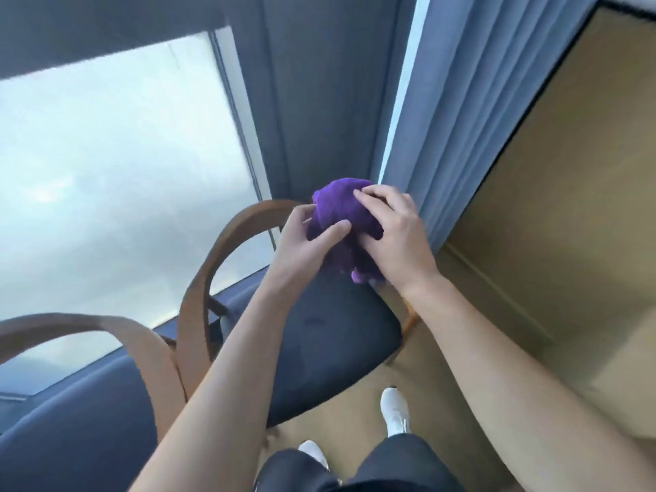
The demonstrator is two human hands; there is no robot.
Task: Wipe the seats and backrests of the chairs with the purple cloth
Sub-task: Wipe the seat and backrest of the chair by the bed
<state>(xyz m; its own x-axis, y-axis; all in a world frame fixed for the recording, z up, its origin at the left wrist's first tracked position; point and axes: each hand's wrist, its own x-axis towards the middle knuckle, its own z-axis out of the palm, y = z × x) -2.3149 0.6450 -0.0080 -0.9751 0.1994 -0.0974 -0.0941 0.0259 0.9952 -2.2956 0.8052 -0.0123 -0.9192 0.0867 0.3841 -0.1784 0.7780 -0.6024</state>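
Observation:
A bunched purple cloth point(337, 211) is held in the air above a chair with a dark blue seat point(330, 346) and a curved wooden backrest point(209, 275). My left hand point(305, 239) grips the cloth from the left, thumb pressed into it. From the right, my right hand point(394, 229) holds it with fingers curled over the top. A second chair stands at the lower left, showing its wooden backrest point(117, 332) and part of a dark seat point(81, 431).
A large window point(117, 179) fills the left side, with grey-blue curtains point(458, 111) to its right. Tan carpet point(568, 214) covers the floor on the right. My white shoes point(394, 410) and dark trousers stand just in front of the chair.

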